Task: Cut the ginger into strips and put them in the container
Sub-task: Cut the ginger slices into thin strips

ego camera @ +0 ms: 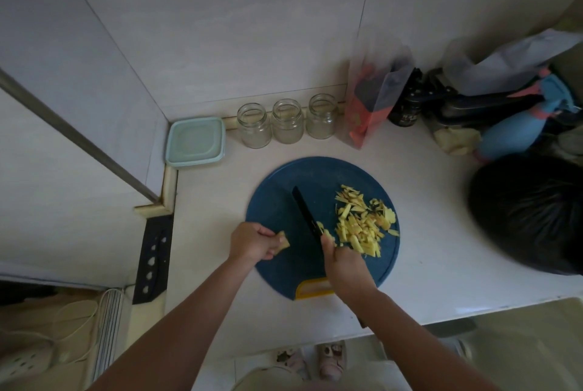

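A round blue cutting board [284, 176] lies on the white counter. A heap of yellow ginger strips [362, 222] covers its right half. My left hand [252, 240] holds a small uncut piece of ginger [282, 240] at the board's left edge. My right hand [342, 261] grips a black knife [306, 214], whose blade points away from me across the middle of the board, between the piece and the heap. A pale green lidded container [195, 142] sits in the back left corner.
Three clear glass jars [287, 121] line the back wall. A plastic bag [373, 103], a dark bottle [407, 106] and a blue spray bottle [511, 135] stand at the back right. A black bag [530, 214] lies to the right. A black knife sheath [153, 259] lies left.
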### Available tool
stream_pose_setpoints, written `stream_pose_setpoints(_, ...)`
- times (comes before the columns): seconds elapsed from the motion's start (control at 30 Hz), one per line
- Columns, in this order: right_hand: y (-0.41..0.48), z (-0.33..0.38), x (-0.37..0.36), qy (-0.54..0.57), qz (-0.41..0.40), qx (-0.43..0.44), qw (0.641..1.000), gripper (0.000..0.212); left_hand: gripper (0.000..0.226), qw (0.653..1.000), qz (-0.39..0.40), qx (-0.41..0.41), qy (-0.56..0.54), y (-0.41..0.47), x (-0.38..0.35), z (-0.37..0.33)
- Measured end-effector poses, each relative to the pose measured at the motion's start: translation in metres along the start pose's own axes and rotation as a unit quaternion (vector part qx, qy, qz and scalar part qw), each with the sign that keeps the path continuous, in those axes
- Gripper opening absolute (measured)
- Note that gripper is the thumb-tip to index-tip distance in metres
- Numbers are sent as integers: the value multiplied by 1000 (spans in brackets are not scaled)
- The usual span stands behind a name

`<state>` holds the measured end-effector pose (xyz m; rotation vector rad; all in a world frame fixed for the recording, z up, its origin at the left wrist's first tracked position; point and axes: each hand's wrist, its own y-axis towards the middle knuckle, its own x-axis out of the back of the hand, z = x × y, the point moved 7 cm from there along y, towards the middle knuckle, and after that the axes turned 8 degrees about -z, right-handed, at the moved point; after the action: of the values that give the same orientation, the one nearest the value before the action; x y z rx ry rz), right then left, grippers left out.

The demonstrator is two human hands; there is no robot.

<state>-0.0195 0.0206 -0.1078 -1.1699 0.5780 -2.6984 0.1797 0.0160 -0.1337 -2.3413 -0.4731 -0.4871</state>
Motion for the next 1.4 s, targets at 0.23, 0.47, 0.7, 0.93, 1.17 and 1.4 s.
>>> stream_pose_setpoints(0.23,-10,5,-19,-93,68,72,991,67,19,1000,-3,19,-15,0,2,2)
stream_pose_setpoints(0.47,-17,12,-24,-122,53,134,982,43,19,1000,8,12,-7,-2,2,-1)
stream_pose_setpoints(0.7,-21,11,-24,-87,101,76,988,85,20,1000,9,2,-1,-1,2,-2)
stream_pose_setpoints(0.93,-10,14,-32,-83,117,51,988,46,22,1000,14,-17,3,3,1,-3)
stream_pose_setpoints(1.17,-4,36,-45,-169,69,59,982,57,19,1000,24,-17,3,4,2,-4)
stream_pose_setpoints(1.4,-1,38,-35,-148,16,46,988,60,18,1000,12,-16,8,-2,3,-2)
